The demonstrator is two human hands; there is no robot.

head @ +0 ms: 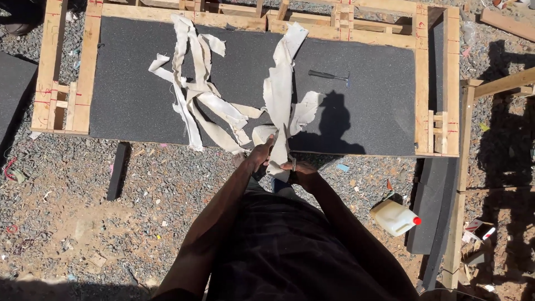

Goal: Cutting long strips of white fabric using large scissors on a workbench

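Both my hands grip the near end of a long cream cloth strip [280,95] that runs away from me across a dark grey foam sheet [134,106]. My left hand [259,154] pinches the strip from the left. My right hand [298,170] closes on it just below. A tangle of similar cream strips [200,95] lies spread on the sheet to the left. A wooden frame [422,83] borders the sheet.
A black-handled hammer [330,75] lies on the sheet to the right. A white plastic jug with a red cap [394,217] rests on the gravel at my right. A dark bar [116,170] lies on the gravel at left, and dark foam pieces [432,206] at right.
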